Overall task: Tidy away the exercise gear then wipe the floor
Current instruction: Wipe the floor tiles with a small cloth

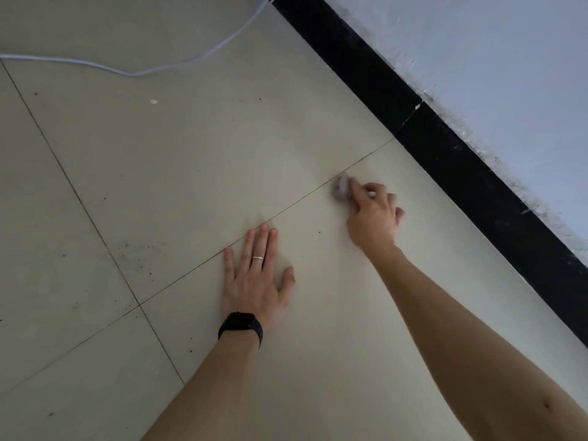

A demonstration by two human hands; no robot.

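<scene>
Now, fingers: those of the right hand (372,214) curl closed around a small grey cloth (342,187); those of the left hand (254,281) lie spread open and flat, holding nothing.
Cloth: a blurred wad pressed on the floor (191,170), right on a grout line between two tiles, poking out past the right fingertips.
Right hand: stretched forward on a bare arm, near the black skirting board (445,148) but apart from it.
Left hand: palm down on the floor, its fingertips touching the same grout line, nearer the person than the cloth.
Ring: a pale band (257,258) on one left finger.
Watch: a black strap (241,326) around the left wrist.
Floor: pale beige tiles with thin dark joints; dark specks scattered to the left of the left hand.
Cable: a light cord (136,72) trails across the tiles at the far side, well apart from both hands.
Wall: a pale painted wall (493,58) above the skirting board, scuffed along its lower edge.
</scene>
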